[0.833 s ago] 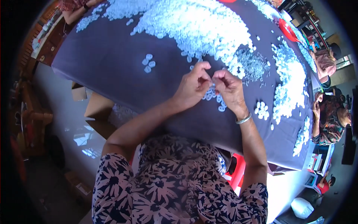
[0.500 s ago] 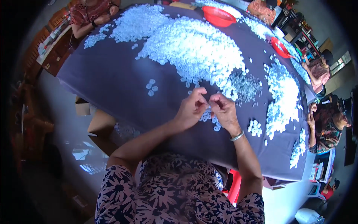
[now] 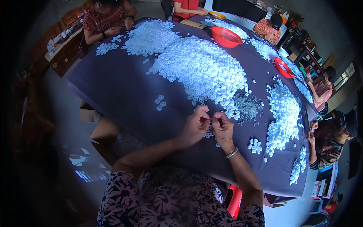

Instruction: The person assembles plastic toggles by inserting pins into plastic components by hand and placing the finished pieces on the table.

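Over the dark tablecloth (image 3: 124, 109), my left hand (image 3: 196, 125) and my right hand (image 3: 223, 130) meet fingertip to fingertip. Both are closed in a pinch, and whatever lies between the fingers is too small to make out. A metal bangle (image 3: 231, 153) circles my right wrist. Just beyond my hands spreads a large heap of small white oval pieces (image 3: 204, 68). Small dark, thin pieces (image 3: 246, 107) form a pile at its right edge. Several white ovals (image 3: 207, 134) lie partly hidden beneath my hands.
To the right lie a small cluster of ovals (image 3: 255, 146) and another long heap (image 3: 281, 117). A few ovals (image 3: 160, 103) sit at the left. Red basins (image 3: 226, 37) stand farther off. Other people (image 3: 107, 22) sit around the table. An open cardboard box (image 3: 104, 132) stands below its left edge.
The view has tilted, so the table and heaps sit lower in the picture and more people show at the far side. My hands stay pinched together, their fingertips slightly closer.
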{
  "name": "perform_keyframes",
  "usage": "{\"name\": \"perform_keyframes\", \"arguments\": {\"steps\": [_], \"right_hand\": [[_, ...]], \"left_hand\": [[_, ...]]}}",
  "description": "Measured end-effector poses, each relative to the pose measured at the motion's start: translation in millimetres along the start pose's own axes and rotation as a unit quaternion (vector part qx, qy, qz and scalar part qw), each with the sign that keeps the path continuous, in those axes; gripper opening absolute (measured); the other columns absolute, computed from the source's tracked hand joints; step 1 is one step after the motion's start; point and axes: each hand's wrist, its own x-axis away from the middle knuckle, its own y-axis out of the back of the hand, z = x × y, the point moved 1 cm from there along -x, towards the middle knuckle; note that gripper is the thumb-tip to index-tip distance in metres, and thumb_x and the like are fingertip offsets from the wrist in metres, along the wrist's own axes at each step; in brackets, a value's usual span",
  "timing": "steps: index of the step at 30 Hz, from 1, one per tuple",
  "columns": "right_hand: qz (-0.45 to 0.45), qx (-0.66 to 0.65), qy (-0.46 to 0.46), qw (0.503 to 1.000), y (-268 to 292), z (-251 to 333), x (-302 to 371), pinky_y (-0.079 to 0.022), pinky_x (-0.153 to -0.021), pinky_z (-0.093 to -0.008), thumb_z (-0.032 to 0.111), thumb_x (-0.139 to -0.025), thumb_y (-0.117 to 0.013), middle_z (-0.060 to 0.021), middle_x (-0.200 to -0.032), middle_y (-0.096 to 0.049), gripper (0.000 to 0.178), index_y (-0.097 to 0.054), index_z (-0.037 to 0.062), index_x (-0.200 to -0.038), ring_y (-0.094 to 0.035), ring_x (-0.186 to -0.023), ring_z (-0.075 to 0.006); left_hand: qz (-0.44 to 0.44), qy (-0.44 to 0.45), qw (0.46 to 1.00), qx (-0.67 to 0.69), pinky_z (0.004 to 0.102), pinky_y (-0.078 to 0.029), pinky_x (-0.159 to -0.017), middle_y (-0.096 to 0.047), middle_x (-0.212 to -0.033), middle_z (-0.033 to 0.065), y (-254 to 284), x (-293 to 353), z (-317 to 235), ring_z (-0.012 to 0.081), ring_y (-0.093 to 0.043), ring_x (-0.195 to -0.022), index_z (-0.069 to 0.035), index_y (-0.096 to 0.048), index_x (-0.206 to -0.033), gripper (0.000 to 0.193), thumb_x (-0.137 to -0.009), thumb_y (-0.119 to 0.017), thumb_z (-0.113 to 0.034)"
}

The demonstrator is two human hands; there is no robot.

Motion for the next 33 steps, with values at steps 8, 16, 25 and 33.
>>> {"name": "perform_keyframes", "arguments": {"steps": [8,16,25,33], "right_hand": [[-0.021,-0.007,-0.023,0.999,0.3,1.3,-6.6,-0.045,-0.047,-0.0203,0.015,-0.093,-0.056,0.0011,-0.069,-0.055,0.013,-0.057,0.0019,-0.092,-0.051,-0.054,-0.0034],[0.008,-0.087,-0.034,0.996,13.0,3.6,-17.8,-0.050,-0.050,-0.0228,0.009,-0.092,-0.050,-0.0025,-0.074,-0.057,0.012,-0.059,0.0005,-0.093,-0.052,-0.059,-0.0057],[0.002,-0.002,0.018,1.000,30.1,6.8,-20.7,-0.040,-0.050,-0.0186,0.009,-0.093,-0.055,0.0005,-0.078,-0.060,0.011,-0.064,0.0022,-0.091,-0.047,-0.056,-0.0036],[0.075,0.114,0.029,0.990,47.2,3.2,-30.9,-0.041,-0.053,-0.0161,0.007,-0.087,-0.065,0.0042,-0.079,-0.060,0.008,-0.066,0.0036,-0.094,-0.046,-0.061,-0.0005]], "left_hand": [[-0.025,0.031,0.999,-0.036,0.0247,-0.046,-0.066,-0.053,-0.103,0.0066,2.0,-12.3,9.6,0.0114,-0.056,-0.081,-0.003,-0.057,-0.087,0.010,-0.079,-0.062,0.001],[0.003,0.009,0.999,-0.031,0.0195,-0.045,-0.065,-0.061,-0.078,0.0019,5.2,-20.2,10.3,0.0045,-0.054,-0.073,-0.004,-0.040,-0.112,0.039,-0.082,-0.061,0.006],[-0.005,0.000,1.000,-0.020,0.0179,-0.044,-0.065,-0.047,-0.105,0.0028,16.4,-22.8,12.3,0.0062,-0.054,-0.075,-0.001,-0.059,-0.080,0.007,-0.080,-0.063,0.005],[-0.127,0.031,0.991,-0.007,0.0220,-0.047,-0.063,-0.060,-0.090,0.0058,59.8,-41.2,19.1,0.0079,-0.057,-0.070,0.001,-0.054,-0.094,0.020,-0.078,-0.066,0.000]]}}
